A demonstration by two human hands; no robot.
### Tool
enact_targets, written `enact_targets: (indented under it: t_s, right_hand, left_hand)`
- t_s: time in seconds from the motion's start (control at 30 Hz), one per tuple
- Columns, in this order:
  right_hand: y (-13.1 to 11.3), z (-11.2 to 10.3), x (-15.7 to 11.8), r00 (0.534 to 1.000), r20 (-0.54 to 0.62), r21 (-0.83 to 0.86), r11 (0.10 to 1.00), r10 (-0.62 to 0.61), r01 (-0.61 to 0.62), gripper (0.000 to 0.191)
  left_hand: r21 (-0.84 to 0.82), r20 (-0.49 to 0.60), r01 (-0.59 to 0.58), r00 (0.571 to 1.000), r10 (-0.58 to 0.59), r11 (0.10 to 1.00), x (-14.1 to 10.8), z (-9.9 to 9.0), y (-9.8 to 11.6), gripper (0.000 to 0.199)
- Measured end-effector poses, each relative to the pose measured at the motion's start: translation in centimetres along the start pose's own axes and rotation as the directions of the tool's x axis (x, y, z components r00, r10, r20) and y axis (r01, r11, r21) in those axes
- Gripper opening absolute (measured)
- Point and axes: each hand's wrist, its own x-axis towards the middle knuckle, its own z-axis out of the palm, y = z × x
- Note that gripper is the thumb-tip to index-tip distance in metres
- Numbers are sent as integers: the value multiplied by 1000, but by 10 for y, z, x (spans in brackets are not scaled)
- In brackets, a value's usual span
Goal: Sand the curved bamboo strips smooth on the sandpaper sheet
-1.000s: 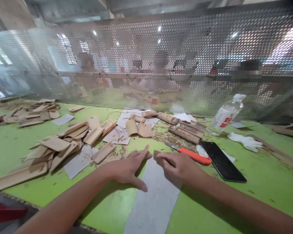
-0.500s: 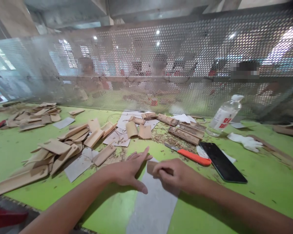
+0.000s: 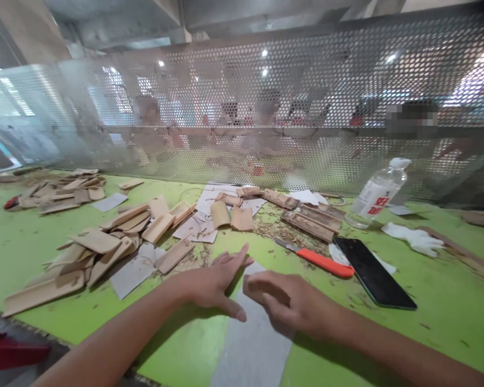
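Observation:
Under my hands a long grey-white strip of paper (image 3: 252,344) lies on the green table (image 3: 181,349). My right hand (image 3: 294,301) is curled over the strip, its fingers closed around a small brown bamboo piece (image 3: 262,293) that is mostly covered by them. To the left, my left hand (image 3: 215,285) rests with fingers stretched out and thumb apart, beside the strip's far left edge, holding nothing. A utility knife (image 3: 322,262) with an orange handle lies beyond my right hand, blade out and pointing left. Next to it is a black phone (image 3: 377,274).
Bamboo pieces (image 3: 97,242) are heaped at the left, with another pile (image 3: 68,191) farther back. Rough bamboo strips (image 3: 310,224) and shavings lie ahead. A plastic bottle (image 3: 377,193) and a white glove (image 3: 413,236) stand and lie right. A perforated metal screen (image 3: 226,150) closes the back.
My right hand's fingers have shifted forward over the bamboo piece, hiding more of it. My left hand keeps its pose. The whole view has moved slightly.

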Motion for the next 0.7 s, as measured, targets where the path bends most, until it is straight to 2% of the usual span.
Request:
enact_targets:
  t_s: [0.07,0.17,0.2,0.27,0.3,0.37,0.43,0.47,0.6,0.67,0.7]
  right_hand:
    - [0,2,0,1000,25,-40,999,-2,3,41]
    - [3,-4,3,992,-99,-73,994,75,-82,48]
    - [4,-7,4,984,-142,-22,994,106,-111,50]
    - [4,-12,5,966,-165,204,965,197,-162,55]
    - [4,-14,5,958,-143,353,917,250,-187,56]
    - [1,-17,4,944,-52,614,756,325,-227,57]
    - [-2,-17,4,939,22,759,606,344,-240,55]
    - [-3,-16,4,940,41,796,558,340,-236,53]
    - [-3,-14,3,940,79,849,471,332,-238,47]
    - [-2,-14,3,943,95,839,484,320,-249,50]
    - [-1,-15,3,945,93,813,524,314,-254,53]
  left_hand:
    - [-1,-10,6,1000,-6,1000,0,0,1,141]
    - [11,-22,53,998,-53,999,-1,-1,3,140]
    - [15,-21,67,998,-67,998,-1,-1,4,140]
    - [24,-15,89,996,-88,996,-1,-2,6,140]
    - [29,-13,95,995,-95,995,-1,-3,6,139]
    - [40,-6,92,996,-91,995,-1,-3,6,137]
    - [39,-2,74,997,-74,997,-1,-4,5,135]
    - [36,-1,68,998,-68,997,-1,-4,4,135]
    - [24,-14,61,998,-60,998,-1,-4,3,135]
    - [15,-19,47,999,-47,999,0,-4,2,136]
    - [10,-21,41,999,-40,999,0,-4,2,137]
